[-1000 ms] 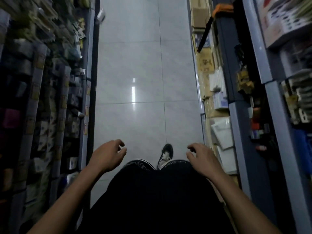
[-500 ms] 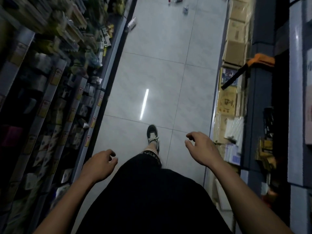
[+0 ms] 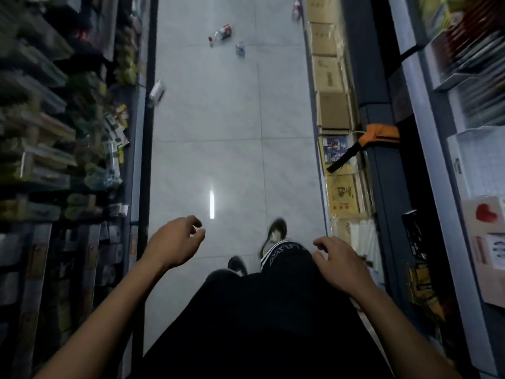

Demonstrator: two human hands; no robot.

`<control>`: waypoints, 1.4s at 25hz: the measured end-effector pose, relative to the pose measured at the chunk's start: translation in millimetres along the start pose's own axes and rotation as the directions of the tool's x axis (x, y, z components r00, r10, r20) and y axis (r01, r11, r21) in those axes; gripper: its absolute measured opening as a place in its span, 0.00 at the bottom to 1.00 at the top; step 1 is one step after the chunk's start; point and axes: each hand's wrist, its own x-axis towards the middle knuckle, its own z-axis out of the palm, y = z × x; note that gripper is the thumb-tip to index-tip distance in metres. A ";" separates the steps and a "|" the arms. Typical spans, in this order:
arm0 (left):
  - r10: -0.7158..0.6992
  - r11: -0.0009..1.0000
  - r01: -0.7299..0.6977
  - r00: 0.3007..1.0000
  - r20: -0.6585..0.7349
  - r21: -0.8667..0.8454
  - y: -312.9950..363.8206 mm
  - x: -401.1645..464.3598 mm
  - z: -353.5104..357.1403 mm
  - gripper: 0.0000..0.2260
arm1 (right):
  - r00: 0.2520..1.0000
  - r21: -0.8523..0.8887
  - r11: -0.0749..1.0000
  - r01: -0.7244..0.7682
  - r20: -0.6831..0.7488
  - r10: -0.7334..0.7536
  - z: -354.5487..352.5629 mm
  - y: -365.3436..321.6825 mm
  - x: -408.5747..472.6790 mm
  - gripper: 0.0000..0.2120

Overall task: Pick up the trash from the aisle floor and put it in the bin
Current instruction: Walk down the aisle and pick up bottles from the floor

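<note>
Looking down the aisle, a pale tiled floor point(image 3: 232, 119) is seen running between two rows of shelving. Both hands are held out in front of the body, well apart, nothing gripped in either. The left hand point(image 3: 175, 243) is raised over the floor with its fingers loosely curled, empty. The right hand point(image 3: 338, 262) is hung above the dark trouser leg, fingers loosely bent, empty too. Trash is scattered far ahead on the floor: a clear bottle with a red label point(image 3: 221, 35) is lying on its side, and just to the right of that bottle a small crumpled clear item point(image 3: 240, 48) is seen. Nearer than the bottle and off to its left, a white packet point(image 3: 157, 91) is lying against the foot of the left shelving point(image 3: 68, 132). A further blurred piece point(image 3: 296, 8) is caught beyond the bottle, by the cardboard boxes point(image 3: 330, 77) stacked along the right side; what it is cannot be told. A blurred shoe point(image 3: 274, 232) is planted on the floor, nearer than all the trash. No bin is shown.
</note>
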 end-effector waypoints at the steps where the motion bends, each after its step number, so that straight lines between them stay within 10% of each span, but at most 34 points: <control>1: 0.008 1.000 -0.008 1.000 -0.001 0.007 11.5 25.3 -14.7 0.16 | 1.000 0.011 1.000 -0.010 0.000 0.010 -12.1 -1.6 19.9 0.17; 18: -0.368 0.910 0.359 0.930 -0.001 -0.207 65.9 248.7 -159.4 0.14 | 0.934 -0.159 0.922 0.353 0.123 -0.336 -257.5 -198.4 433.7 0.19; 35: -0.221 0.969 0.207 0.970 -0.097 -0.137 60.8 608.6 -468.7 0.16 | 0.976 -0.104 0.976 0.190 0.128 -0.176 -366.2 -358.2 679.6 0.15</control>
